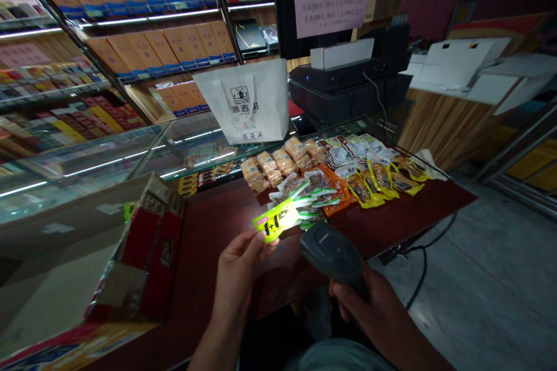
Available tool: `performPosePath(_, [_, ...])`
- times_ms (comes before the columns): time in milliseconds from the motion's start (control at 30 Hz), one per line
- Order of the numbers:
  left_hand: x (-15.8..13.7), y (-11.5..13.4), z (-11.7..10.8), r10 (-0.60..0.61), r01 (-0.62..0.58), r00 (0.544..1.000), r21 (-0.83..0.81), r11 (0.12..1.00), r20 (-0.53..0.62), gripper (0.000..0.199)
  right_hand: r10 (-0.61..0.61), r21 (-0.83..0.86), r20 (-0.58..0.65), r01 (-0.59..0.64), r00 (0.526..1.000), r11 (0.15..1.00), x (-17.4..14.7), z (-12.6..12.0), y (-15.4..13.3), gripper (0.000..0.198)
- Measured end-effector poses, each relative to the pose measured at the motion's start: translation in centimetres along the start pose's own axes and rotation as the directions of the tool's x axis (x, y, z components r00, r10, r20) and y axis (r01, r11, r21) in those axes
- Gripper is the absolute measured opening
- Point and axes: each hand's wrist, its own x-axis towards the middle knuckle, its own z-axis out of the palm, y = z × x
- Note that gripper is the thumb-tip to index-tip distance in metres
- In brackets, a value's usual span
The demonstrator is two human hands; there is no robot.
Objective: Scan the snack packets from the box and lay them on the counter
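Between the thumb and fingers of my left hand (240, 261) is a yellow-green snack packet (275, 220) with a large "1+1" printed on it, lit brightly. My right hand (363, 298) is wrapped round the handle of a dark barcode scanner (331, 250), whose head points left and forward toward the packet. Just beyond both lie green-and-white packets (313, 200) and orange packets (337, 188). Behind them is a row of wrapped bread-like packs (281, 163). Yellow-edged packets (378, 179) and silvery packets (352, 149) are spread to the right.
An open cardboard box (150, 243) stands on the left of the dark red counter (209, 232). A white bag (248, 104) is upright on the glass case (108, 153). A monitor (285, 6) stands above a black machine (348, 84). A cable (420, 278) hangs by the counter's right end.
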Motion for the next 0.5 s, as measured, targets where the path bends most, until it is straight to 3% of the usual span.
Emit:
performPosePath(167, [-0.1, 0.8, -1.0, 0.023, -0.023, 1.0, -0.023, 0.999, -0.01, 0.037, 0.046, -0.077, -0.067, -0.051, 0.997, 0.996, -0.4, 0.1, 1.0, 0.037])
performPosePath(300, [0.1, 5.3, -4.2, 0.197, -0.195, 0.967, 0.031, 0.98, -0.161, 0.035, 0.04, -0.16, -0.074, -0.051, 0.996, 0.986, -0.2, -1.0, 2.1, 0.042])
performPosePath(367, [0.7, 9.1, -6.7, 0.365, -0.34, 0.89, 0.136, 0.931, -0.274, 0.032, 0.038, -0.211, -0.045, -0.047, 0.998, 0.976, 0.1, -2.1, 2.4, 0.049])
performPosePath(467, [3.1, 15.3, -11.1, 0.61, -0.52, 0.685, 0.32, 0.792, -0.399, 0.022, 0.007, -0.289, -0.042, -0.018, 0.999, 0.957, 0.5, -3.8, 2.7, 0.053])
performPosePath(500, [4.3, 17.0, -12.6, 0.636, -0.516, 0.652, 0.373, 0.771, -0.413, 0.018, -0.01, -0.306, -0.055, -0.007, 0.998, 0.952, 0.6, -4.3, 2.9, 0.054])
